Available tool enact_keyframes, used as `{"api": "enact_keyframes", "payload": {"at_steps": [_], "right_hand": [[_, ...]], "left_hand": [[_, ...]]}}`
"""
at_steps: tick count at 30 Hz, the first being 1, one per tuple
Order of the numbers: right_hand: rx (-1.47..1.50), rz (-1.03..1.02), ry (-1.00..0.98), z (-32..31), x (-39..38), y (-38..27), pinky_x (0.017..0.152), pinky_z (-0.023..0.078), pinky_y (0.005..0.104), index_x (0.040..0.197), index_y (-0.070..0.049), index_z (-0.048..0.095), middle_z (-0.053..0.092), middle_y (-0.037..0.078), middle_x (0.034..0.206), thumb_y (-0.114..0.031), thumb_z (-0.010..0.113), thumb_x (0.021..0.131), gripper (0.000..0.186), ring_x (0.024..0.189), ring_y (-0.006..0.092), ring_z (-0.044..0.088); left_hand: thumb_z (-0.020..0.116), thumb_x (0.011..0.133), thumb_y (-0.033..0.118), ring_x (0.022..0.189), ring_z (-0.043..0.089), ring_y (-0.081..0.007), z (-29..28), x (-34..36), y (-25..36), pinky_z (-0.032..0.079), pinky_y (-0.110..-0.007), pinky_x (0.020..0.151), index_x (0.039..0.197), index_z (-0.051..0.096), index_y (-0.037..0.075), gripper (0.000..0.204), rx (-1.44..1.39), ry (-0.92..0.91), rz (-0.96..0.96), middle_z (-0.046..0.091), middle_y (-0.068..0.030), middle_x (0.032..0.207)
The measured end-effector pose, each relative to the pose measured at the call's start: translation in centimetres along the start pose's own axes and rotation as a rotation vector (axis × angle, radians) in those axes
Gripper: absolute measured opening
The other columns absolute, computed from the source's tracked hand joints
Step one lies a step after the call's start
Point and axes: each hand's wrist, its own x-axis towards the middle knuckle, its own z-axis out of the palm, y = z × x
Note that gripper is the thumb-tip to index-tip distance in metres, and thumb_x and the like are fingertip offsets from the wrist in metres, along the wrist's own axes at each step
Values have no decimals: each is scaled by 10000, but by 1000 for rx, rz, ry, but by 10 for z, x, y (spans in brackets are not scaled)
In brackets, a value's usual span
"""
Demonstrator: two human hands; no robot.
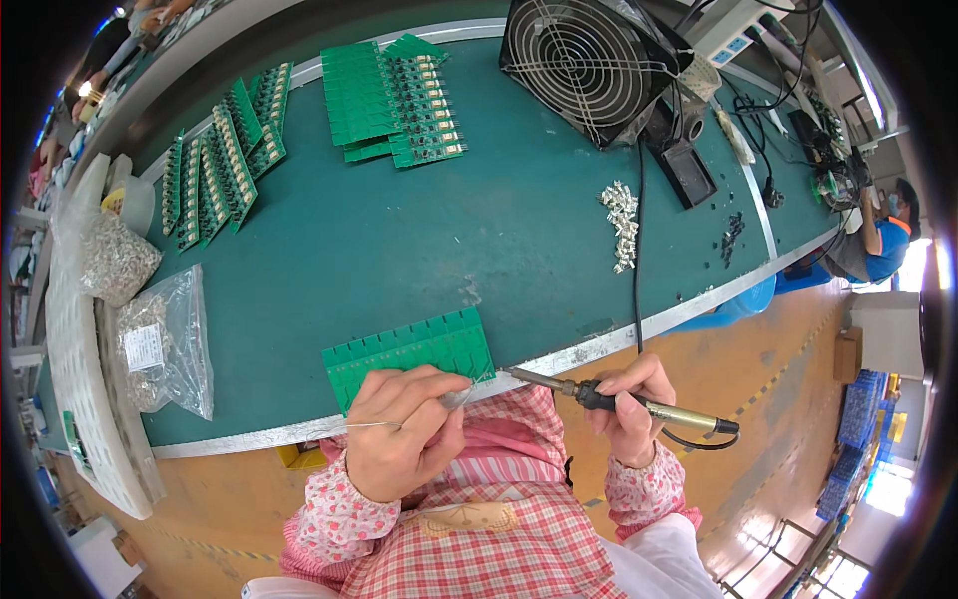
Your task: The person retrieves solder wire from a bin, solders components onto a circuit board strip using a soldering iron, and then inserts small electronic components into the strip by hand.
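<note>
A green circuit board panel (pixel 411 349) lies at the near edge of the bench, over its metal trim. My left hand (pixel 401 424) is closed at the panel's near right corner, pinching a thin solder wire (pixel 369 425) whose tail sticks out to the left. Part of the panel is hidden behind my fingers. My right hand (pixel 631 407) grips a soldering iron (pixel 687 416) with a dark and gold handle. The iron's tip points left, close to the panel's right corner; whether it touches cannot be made out.
Stacked green boards (pixel 359 95) and rows of populated boards (pixel 215 185) lie farther back. A black fan (pixel 589 65) stands at the back right, near an iron stand (pixel 684 170). Small metallic parts (pixel 621 225), black parts (pixel 731 240) and a plastic bag (pixel 185 339) flank the work area.
</note>
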Motion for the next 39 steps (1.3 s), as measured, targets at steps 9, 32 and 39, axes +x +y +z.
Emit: {"api": "enact_keyframes", "payload": {"at_steps": [9, 32, 39], "right_hand": [[-16, 59, -81, -1, 5, -2, 518, 483, 249, 929, 41, 575, 663, 126, 739, -149, 602, 874, 200, 563, 127, 606], [-106, -123, 44, 7, 6, -2, 480, 481, 233, 905, 47, 582, 657, 126, 677, -126, 594, 875, 176, 494, 113, 591], [-201, -95, -33, 15, 4, -1, 506, 505, 240, 871, 23, 603, 687, 113, 716, -81, 563, 871, 112, 520, 117, 638]], "left_hand": [[703, 688, -17, 875, 670, -240, 0, 1, 2, 445, -351, 715, 700, 530, 60, 190, 35, -33, 17, 695, -60, 975], [703, 665, -24, 799, 639, -239, -11, -2, -3, 467, -361, 720, 694, 553, 55, 173, -55, 1, -1, 696, -67, 986], [710, 664, 2, 747, 613, -236, -11, -3, -7, 457, -368, 722, 667, 552, 62, 170, -38, 3, -19, 697, -62, 981]]}}
